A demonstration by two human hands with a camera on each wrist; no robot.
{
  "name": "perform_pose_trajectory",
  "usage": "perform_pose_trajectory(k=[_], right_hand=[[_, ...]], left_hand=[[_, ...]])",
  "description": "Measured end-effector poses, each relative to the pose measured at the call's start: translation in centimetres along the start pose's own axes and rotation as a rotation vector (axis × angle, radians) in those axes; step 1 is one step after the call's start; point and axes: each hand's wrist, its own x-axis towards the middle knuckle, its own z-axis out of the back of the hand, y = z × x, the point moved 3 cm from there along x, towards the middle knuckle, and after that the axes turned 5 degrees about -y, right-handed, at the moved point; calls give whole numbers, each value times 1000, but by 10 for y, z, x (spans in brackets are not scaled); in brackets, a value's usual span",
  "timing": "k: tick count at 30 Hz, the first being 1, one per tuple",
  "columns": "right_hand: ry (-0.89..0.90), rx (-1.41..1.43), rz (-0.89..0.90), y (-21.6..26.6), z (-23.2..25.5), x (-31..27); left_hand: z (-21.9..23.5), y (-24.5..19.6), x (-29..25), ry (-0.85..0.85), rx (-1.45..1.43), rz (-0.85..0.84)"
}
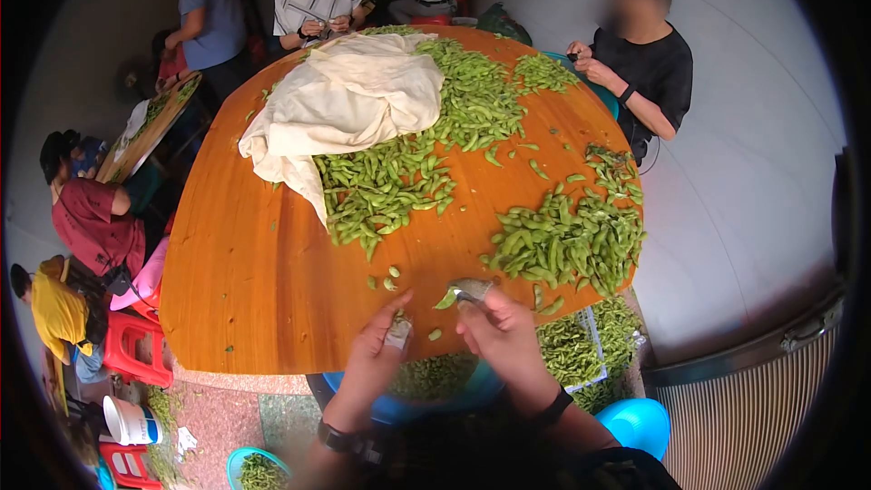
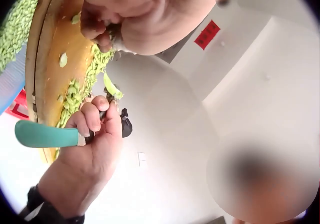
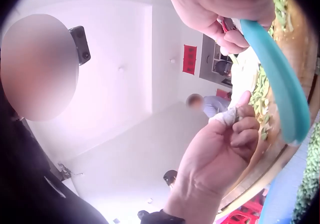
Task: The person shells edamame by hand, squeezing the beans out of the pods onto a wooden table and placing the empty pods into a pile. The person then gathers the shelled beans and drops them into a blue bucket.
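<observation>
My right hand (image 1: 502,338) is raised over the table's near edge and grips a small knife by its teal handle (image 3: 280,78); its blade is mostly hidden. At the fingertips it also holds a green soybean pod (image 2: 113,87), and a grey covering (image 1: 474,289) shows there. Across from it, my left hand (image 1: 374,349) has loosely curled fingers, with a white wrap (image 3: 226,117) around one digit. Nothing shows held in it. Loose beans (image 1: 390,284) lie on the wood just beyond the left hand.
The wooden table (image 1: 236,308) bears a near-right pile of pods (image 1: 572,240) and a larger heap (image 1: 386,186) partly under cream cloth (image 1: 349,95). Below its edge are a blue basin (image 1: 472,395) and a crate of pods (image 1: 572,349). A person in black (image 1: 649,73) sits far right.
</observation>
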Motion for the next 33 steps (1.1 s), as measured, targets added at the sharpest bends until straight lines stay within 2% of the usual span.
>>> perform_pose_trajectory(k=[1, 3, 4, 6, 7, 8, 10, 11, 12, 13, 14, 15, 16, 18, 21, 23, 24, 26, 28, 30, 33], right_hand=[[-5, 1, 0, -1, 0, 0], [127, -237, 64, -2, -8, -1], [122, -235, 63, -8, -8, 1], [165, -264, 163, -24, -8, 7], [162, -241, 147, -26, -7, 9], [160, -240, 145, -24, -6, 9], [179, -116, -23, -21, -3, 7], [177, -115, -24, -17, -1, 7], [157, -85, -113, -16, 1, 6], [138, -56, -201, -17, 2, 5], [139, -54, -203, -20, 0, 5], [104, -134, -22, -21, -3, 5], [68, -214, 160, -20, -5, 3], [109, -232, 136, -22, -7, -1], [120, -290, 135, -21, -10, -5], [89, -327, 158, -19, -10, -5], [88, -260, 112, -19, -10, -5], [85, -191, 64, -20, -11, -5], [12, -277, 246, -18, -13, -6], [35, -322, 242, -17, -12, -8], [53, -347, 211, -17, -13, -9]], left_hand=[[-3, 0, 1, 5, 1, 1], [-14, -13, 0, -58, 593, -471], [-17, -17, -1, -52, 594, -471], [-23, -22, -4, 81, 581, -289], [-23, -21, -4, 85, 582, -287], [-23, -19, -4, 100, 558, -328], [-21, -11, -1, 118, 534, -369], [-20, -6, 1, 129, 450, -447], [-19, -4, 1, 139, 366, -523], [-19, -4, 0, 138, 366, -522], [-19, 0, 0, 141, 279, -337], [-19, 4, 0, 142, 192, -153], [-20, 3, -2, 140, 193, -152], [-19, 7, -4, 95, -78, 23], [-19, 15, -2, 7, -112, -33], [-20, 3, -5, 25, -134, 19], [-21, -2, -7, 44, -155, 69], [-19, 8, -6, 40, -123, 26], [-17, 16, -4, 35, -92, -19], [-14, 19, -3, -5, 117, -105], [-15, 9, -5, -30, 239, -144]])
